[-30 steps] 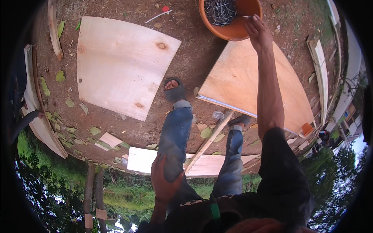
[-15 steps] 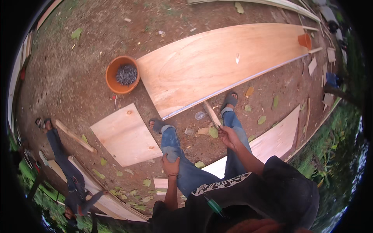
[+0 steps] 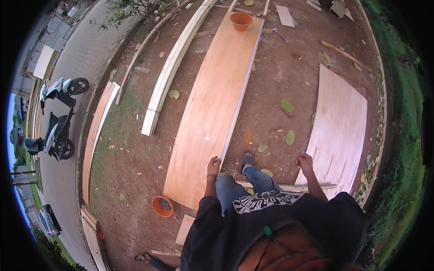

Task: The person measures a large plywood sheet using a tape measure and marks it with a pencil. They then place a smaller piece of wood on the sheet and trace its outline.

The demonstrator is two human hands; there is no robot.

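Note:
A long plywood panel (image 3: pixel 205 106) lies on the ground, running away from me. Along its right edge runs a thin bluish-white strip (image 3: pixel 236 113). My left hand (image 3: pixel 214 166) is at the near part of that edge, beside the strip, its fingers loosely extended with nothing visible in them. To the right, my right hand (image 3: pixel 305 163) is raised with curled fingers; anything inside them is hidden. Under my right forearm, a narrow wooden stick (image 3: pixel 291 186) lies across, partly covered by my leg. A paler plywood sheet (image 3: pixel 338 122) lies right of that hand.
An orange bucket (image 3: pixel 240 21) sits on the panel's far end; another bucket (image 3: pixel 162 206) with nails stands by its near left corner. A hammer-like tool (image 3: pixel 280 35) lies far right of the panel. Bundled timber (image 3: pixel 174 72) lies left. A motorcycle (image 3: pixel 61 117) stands on the paving.
My view has swung round toward the panel's length. My left hand has left my knee for the panel edge. The right hand has moved off the wooden stick and out to the right.

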